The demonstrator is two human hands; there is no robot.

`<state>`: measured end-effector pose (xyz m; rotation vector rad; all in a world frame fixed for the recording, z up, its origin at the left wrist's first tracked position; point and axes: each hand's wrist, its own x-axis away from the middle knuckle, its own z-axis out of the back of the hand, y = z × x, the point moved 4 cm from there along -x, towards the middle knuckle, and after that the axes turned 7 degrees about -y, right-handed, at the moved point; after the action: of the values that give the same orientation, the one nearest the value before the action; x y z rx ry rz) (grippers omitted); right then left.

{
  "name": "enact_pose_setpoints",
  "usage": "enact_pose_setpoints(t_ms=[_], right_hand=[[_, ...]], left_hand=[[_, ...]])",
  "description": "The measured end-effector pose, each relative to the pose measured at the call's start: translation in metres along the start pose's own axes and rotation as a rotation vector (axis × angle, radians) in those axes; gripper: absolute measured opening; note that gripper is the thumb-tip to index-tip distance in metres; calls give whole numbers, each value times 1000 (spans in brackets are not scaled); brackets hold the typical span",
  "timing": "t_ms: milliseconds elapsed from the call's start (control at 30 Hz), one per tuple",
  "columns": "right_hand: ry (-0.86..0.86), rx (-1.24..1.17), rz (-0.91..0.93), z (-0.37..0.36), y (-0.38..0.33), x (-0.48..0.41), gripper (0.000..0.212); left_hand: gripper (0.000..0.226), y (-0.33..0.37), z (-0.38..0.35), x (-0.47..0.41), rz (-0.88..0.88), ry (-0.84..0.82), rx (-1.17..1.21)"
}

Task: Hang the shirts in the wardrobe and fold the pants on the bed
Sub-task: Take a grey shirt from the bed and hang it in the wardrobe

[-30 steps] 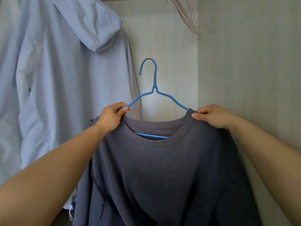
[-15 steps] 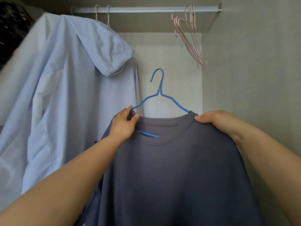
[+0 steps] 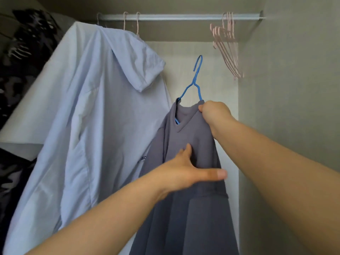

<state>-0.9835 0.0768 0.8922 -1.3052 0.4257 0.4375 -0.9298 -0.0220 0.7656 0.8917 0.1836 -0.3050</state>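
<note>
A dark grey shirt (image 3: 191, 208) hangs on a blue wire hanger (image 3: 196, 80), turned edge-on inside the wardrobe. My right hand (image 3: 214, 115) grips the shirt's right shoulder with the hanger arm under it. The hanger's hook is in the air, well below the metal rail (image 3: 180, 17). My left hand (image 3: 185, 172) lies lower against the shirt's chest, thumb stretched out to the right and fingers pressed into the cloth. The shirt's lower part runs out of view.
A light blue hooded shirt (image 3: 88, 116) hangs on the rail at the left. Dark patterned clothes (image 3: 24, 52) hang further left. Several empty pink hangers (image 3: 228, 45) hang at the rail's right end, next to the wardrobe side wall (image 3: 294, 89).
The shirt and hanger have turned from facing me to edge-on. My left hand let go of the left shoulder and dropped to the shirt's chest. The view tilted up, showing the rail.
</note>
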Motion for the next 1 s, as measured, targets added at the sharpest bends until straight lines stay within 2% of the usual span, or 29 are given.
enact_pose_setpoints(t_ms=[67, 167, 233, 300, 500, 633, 767, 900, 1000], right_hand=[[7, 56, 6, -13, -10, -5, 32], [28, 124, 46, -25, -24, -9, 35], [42, 157, 56, -32, -32, -13, 35], [48, 147, 45, -35, -42, -17, 33], [150, 194, 56, -35, -65, -38, 34], [226, 169, 118, -39, -82, -52, 38], [253, 166, 127, -45, -96, -73, 35], [265, 185, 162, -48, -110, -98, 34], [266, 190, 186, -52, -123, -118, 35]], left_hand=[[139, -1, -9, -3, -5, 92, -125], [117, -6, 0, -5, -78, 397, -382], [103, -12, 18, -7, -125, 542, -378], [94, -16, 39, -7, -150, 591, -328], [61, -6, 88, -3, -297, 767, -595], [47, 0, 106, -12, -355, 754, -609], [44, 5, 117, -26, -444, 657, -692], [84, 14, 138, -35, -385, 584, -932], [96, 22, 164, -39, -402, 709, -1054]])
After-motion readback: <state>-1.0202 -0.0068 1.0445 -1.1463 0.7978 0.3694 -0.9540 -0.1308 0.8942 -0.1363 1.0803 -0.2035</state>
